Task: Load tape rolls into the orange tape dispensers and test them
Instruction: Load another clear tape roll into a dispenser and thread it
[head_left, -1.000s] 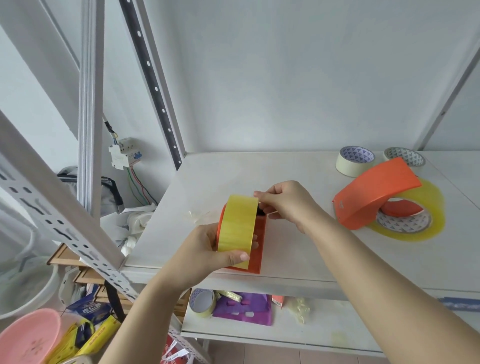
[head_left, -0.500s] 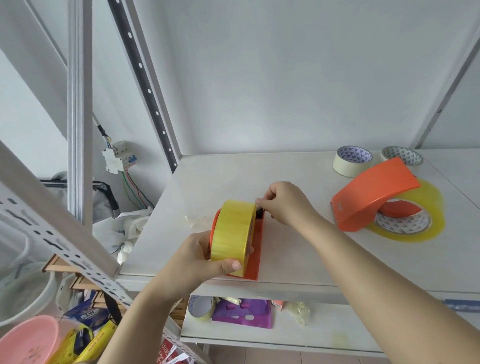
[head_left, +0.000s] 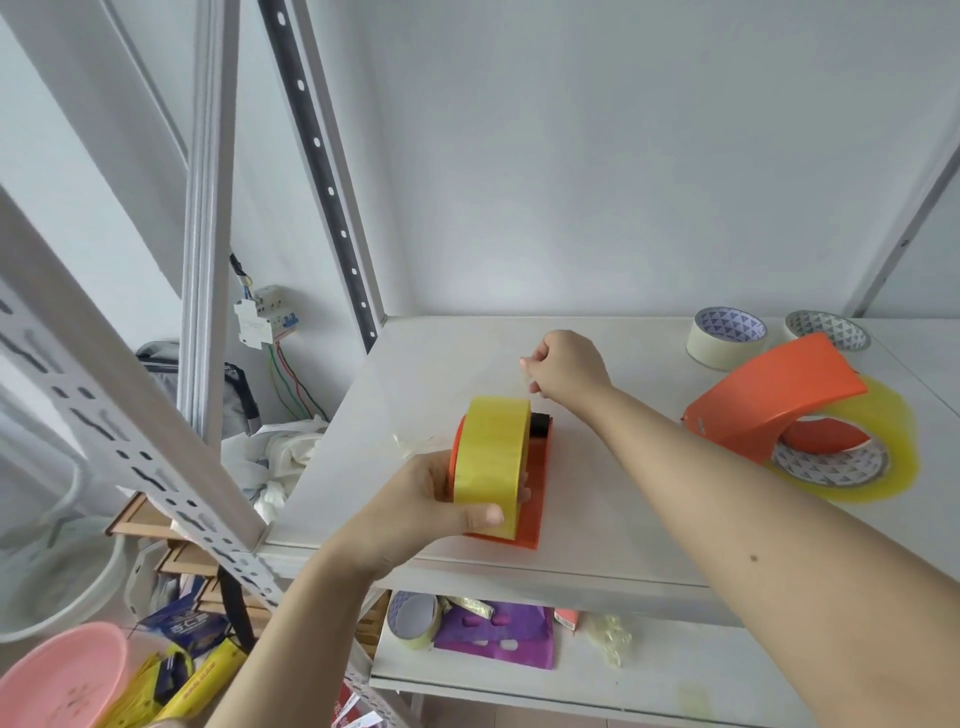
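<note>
1. Shelf (head_left: 597, 519) of white board, seen from the head camera, carries the task's things. Both forearms reach in from below.
2. The left hand (head_left: 415, 504) grips the yellow tape roll (head_left: 491, 457). Its thumb lies across the roll's near face, and its fingers are curled round the far side.
3. That roll stands on edge on an orange dispenser (head_left: 537, 493) at the shelf's front left. I cannot tell whether the dispenser rests on the board or is held just above it.
4. A black part (head_left: 539, 425) shows at the dispenser's far end, just beside the roll.
5. The right hand (head_left: 569, 366) is above and behind the roll. Its fingers are clenched in a pinch on a thin strip of tape (head_left: 526, 382), which runs down to the roll's top.
6. A second orange dispenser (head_left: 774, 395) lies to the right, well apart, with a clear yellow roll (head_left: 883, 457) in it.
7. Two pale tape rolls (head_left: 727, 340) sit at the back right, behind the second dispenser.
8. On the lower shelf (head_left: 675, 670) lie another tape roll (head_left: 413, 621) and a purple bag (head_left: 498, 642).
</note>
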